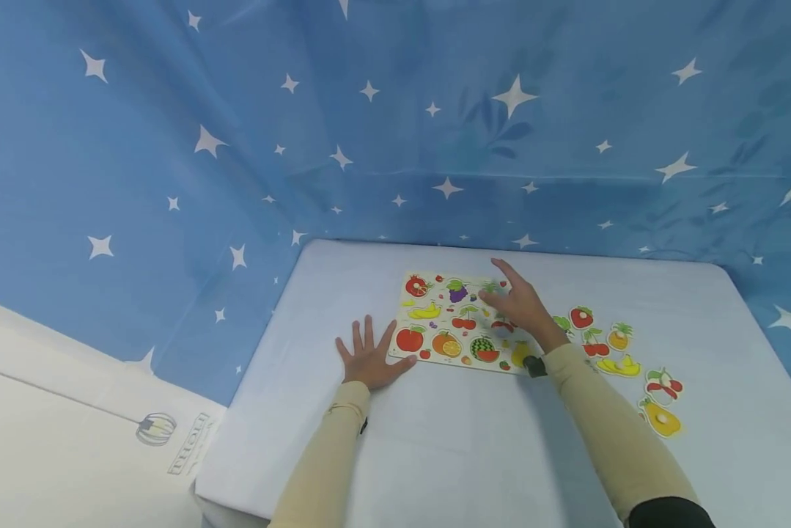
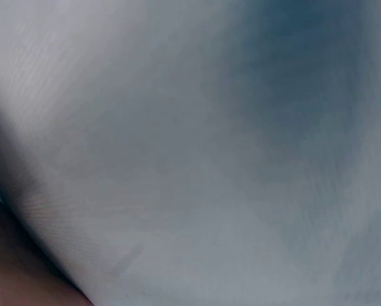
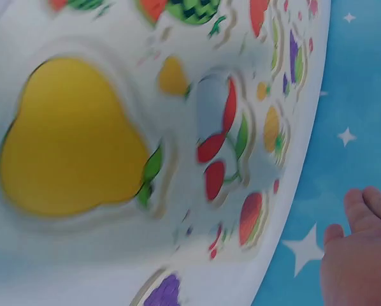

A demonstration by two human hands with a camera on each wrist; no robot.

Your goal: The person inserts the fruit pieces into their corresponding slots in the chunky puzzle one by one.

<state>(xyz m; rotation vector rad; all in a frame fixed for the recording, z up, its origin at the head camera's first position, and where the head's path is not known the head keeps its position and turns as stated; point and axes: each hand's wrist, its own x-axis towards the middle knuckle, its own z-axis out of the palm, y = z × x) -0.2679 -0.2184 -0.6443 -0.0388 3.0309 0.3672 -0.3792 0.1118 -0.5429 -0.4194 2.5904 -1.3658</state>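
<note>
A fruit puzzle board (image 1: 403,323) lies at the middle of the table, showing pictures of bananas, an orange, a watermelon and other fruit. My left hand (image 1: 372,364) rests with spread fingers at the board's near left corner, its thumb and index finger close to the edge. Over the board's right side reaches my right hand (image 1: 523,303), thumb and index finger wide apart, nothing seen between them. In the right wrist view, the yellow pear (image 3: 76,140) on the board is near, with the right hand's fingers at the right edge. The left wrist view is mostly blurred white cloth.
Right of the board lie loose fruit pieces: a strawberry (image 1: 581,317), a pineapple (image 1: 620,336), cherries (image 1: 593,345), bananas (image 1: 620,366) and a pear (image 1: 661,419). A blue star-patterned curtain (image 1: 395,132) hangs behind the white table (image 1: 448,440).
</note>
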